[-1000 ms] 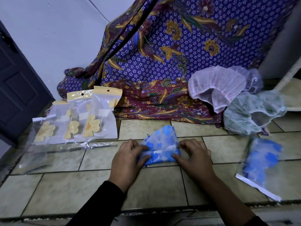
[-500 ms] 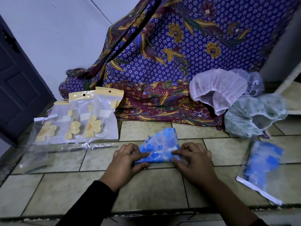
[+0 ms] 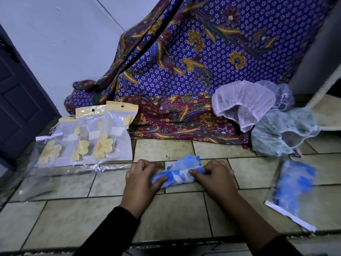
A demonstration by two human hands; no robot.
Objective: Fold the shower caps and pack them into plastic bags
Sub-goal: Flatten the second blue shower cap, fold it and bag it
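Observation:
A blue flowered shower cap [image 3: 180, 171] lies rolled into a narrow bundle on the tiled floor in front of me. My left hand [image 3: 141, 179] grips its left end with the thumb under the roll. My right hand [image 3: 212, 177] pinches the right end with curled fingers. To the right lies a clear plastic bag [image 3: 293, 189] holding another blue cap. A pink-white cap [image 3: 241, 104] and a green-speckled cap [image 3: 280, 135] sit loose at the back right. Empty bags with yellow headers [image 3: 103, 133] lie at the left.
A purple and maroon batik cloth [image 3: 184, 71] hangs down at the back and spreads onto the floor. A dark door [image 3: 18, 100] stands at the far left. A flat clear plastic sheet [image 3: 55, 180] lies on the tiles below the empty bags.
The blue cap has gone from a folded triangle to a narrow roll. Both hands have drawn it toward me and closed on its ends.

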